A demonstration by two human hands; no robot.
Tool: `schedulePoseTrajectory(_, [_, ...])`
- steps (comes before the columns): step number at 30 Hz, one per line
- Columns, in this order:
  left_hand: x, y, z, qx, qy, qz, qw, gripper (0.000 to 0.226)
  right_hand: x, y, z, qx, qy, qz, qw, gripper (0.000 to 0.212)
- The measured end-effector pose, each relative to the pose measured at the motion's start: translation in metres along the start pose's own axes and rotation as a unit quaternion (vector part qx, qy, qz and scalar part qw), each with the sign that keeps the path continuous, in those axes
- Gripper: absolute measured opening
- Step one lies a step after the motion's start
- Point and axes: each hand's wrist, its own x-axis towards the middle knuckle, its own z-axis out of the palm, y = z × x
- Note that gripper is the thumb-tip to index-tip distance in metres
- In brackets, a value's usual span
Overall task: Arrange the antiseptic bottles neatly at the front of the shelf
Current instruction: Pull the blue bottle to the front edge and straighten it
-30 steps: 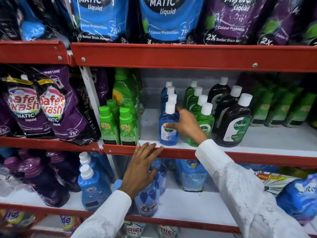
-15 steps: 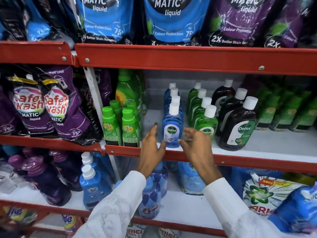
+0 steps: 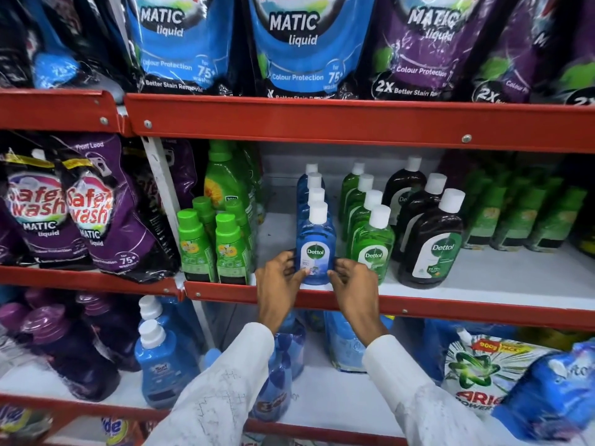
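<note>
On the middle shelf [image 3: 483,284] stand three rows of white-capped antiseptic bottles: a blue row, a green row [image 3: 370,249] and a dark brown row [image 3: 431,249]. The front blue bottle [image 3: 316,249] stands upright at the shelf's front edge. My left hand [image 3: 280,278] grips its lower left side and my right hand [image 3: 352,280] grips its lower right side, fingertips curled around the base. Several more blue bottles line up behind it, mostly hidden.
Small green-capped bottles [image 3: 212,252] stand left of the blue row, with a bare gap of shelf between. Detergent pouches [image 3: 289,46] hang above and at the left [image 3: 80,207]. More bottles and packs [image 3: 483,375] fill the lower shelf. A red shelf lip [image 3: 450,312] runs along the front.
My left hand rose from the shelf lip and my right hand came off the green row's side; both closed around the front blue bottle's base.
</note>
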Motion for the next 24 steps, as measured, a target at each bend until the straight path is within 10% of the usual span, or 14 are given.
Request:
schedulePoseTrajectory(20, [-0.002,-0.006,-0.002,0.016,0.029,-0.005,0.999,0.043,0.0,0.01,-0.002,0.058,-0.003,-0.007,0.998,0.032])
schedulePoseTrajectory(24, [-0.026,0.002,-0.002,0.011,0.155,0.023,0.988,0.032,-0.022,0.016,-0.036,0.102,0.089,-0.013,0.991,0.013])
